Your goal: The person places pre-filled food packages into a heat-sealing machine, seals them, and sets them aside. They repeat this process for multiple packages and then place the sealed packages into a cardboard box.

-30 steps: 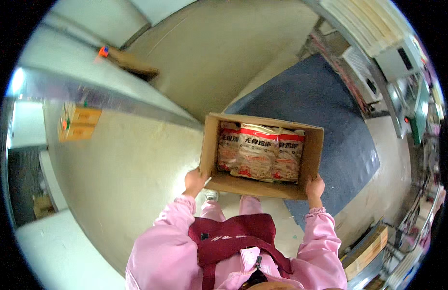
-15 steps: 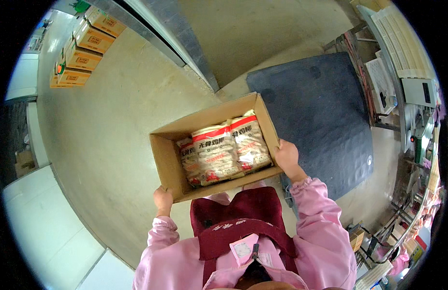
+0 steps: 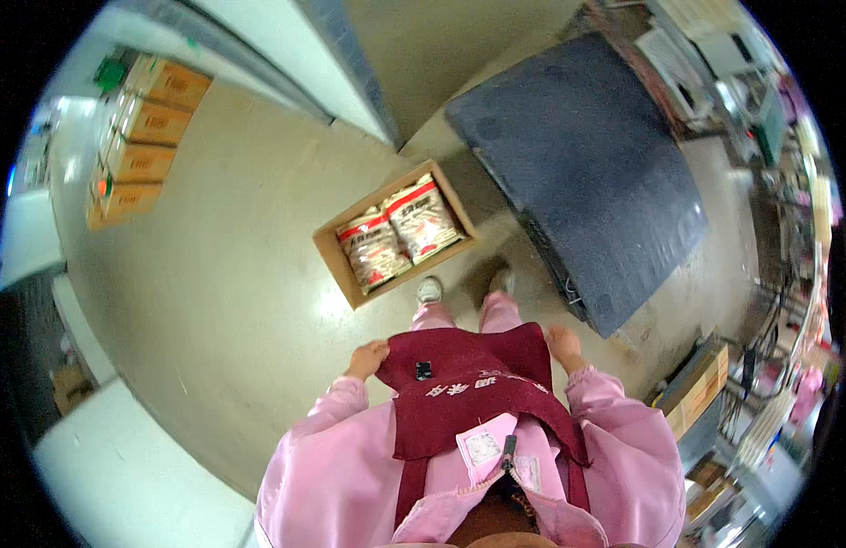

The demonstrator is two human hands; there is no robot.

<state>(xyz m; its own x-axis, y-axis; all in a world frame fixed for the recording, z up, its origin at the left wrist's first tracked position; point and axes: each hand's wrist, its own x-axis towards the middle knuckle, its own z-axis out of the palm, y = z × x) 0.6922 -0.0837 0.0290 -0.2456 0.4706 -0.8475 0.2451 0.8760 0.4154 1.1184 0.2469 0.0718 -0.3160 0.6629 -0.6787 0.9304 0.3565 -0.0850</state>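
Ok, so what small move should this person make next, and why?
Perhaps lower the apron and let it hang: the left hand pinches one edge, the right hand is at the opposite edge, and the open box of bags rests on the floor, needing neither hand.

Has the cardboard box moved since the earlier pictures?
Yes, downward: the cardboard box, earlier overlapping the dark platform in view, now sits on the floor, left of that platform.

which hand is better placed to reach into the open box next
Likely the left hand: the open box lies ahead of it, while the right hand is farther across, beside the maroon apron.
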